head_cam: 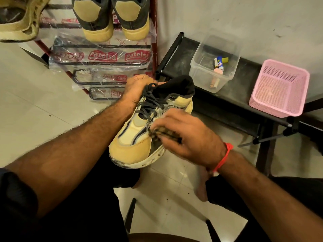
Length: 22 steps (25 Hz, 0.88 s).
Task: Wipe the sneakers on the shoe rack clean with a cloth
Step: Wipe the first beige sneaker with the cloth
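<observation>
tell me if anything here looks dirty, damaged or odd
The sneaker held by the left hand has dark grime along its white toe sole, so it is not yet clean. The cloth in the right hand looks dark and blotchy. Loose plastic wrap still clings to the shoe rack bars.

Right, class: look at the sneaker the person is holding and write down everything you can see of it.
The sneaker is pale yellow with grey trim, dark grey laces, a black collar and a chunky off-white sole that looks scuffed and dirty at the toe. It is held in the air above the person's lap, toe toward the camera and heel tilted up. The left hand grips it near the tongue and collar; the right hand presses a dark cloth against its side.
</observation>
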Motion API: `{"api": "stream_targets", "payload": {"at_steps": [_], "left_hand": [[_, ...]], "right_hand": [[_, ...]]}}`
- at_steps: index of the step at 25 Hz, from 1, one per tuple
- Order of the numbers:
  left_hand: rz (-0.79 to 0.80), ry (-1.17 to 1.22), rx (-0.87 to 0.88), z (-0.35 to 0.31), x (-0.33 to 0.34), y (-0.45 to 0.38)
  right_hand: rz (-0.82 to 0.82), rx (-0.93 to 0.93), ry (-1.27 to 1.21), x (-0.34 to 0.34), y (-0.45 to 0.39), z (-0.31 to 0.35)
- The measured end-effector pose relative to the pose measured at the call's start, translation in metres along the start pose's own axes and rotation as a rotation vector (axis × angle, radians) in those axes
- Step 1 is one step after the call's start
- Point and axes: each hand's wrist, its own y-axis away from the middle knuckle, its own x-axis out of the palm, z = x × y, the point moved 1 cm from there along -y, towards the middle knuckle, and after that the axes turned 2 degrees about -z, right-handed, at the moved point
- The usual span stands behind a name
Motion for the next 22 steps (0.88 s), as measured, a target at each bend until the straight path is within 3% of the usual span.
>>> {"api": "stream_targets", "payload": {"at_steps": [3, 5, 9, 13, 16, 19, 22], "left_hand": [[0.097, 0.024, 0.021, -0.003, 0.012, 0.013], [0.101, 0.029, 0.024, -0.005, 0.017, 0.016], [0.137, 0.045, 0.011, -0.003, 0.015, 0.012], [0.019, 0.057, -0.036, -0.007, 0.014, 0.017], [-0.157, 0.072, -0.127, -0.003, -0.010, -0.008], [-0.088, 0.033, -0.209, 0.012, -0.028, -0.031], [0.036, -0.019, -0.136, 0.002, -0.022, -0.021]], "right_hand": [[-0.286, 0.287, 0.179, -0.023, -0.010, -0.042], [-0.355, 0.324, 0.157, -0.020, -0.006, -0.039], [-0.109, 0.054, -0.053, 0.008, -0.001, 0.007], [-0.323, 0.298, 0.065, -0.020, -0.003, -0.044], [-0.301, 0.239, -0.130, -0.005, 0.001, -0.008], [-0.131, -0.008, -0.267, -0.005, -0.001, 0.025], [-0.197, 0.063, -0.137, -0.018, -0.003, -0.009]]}}
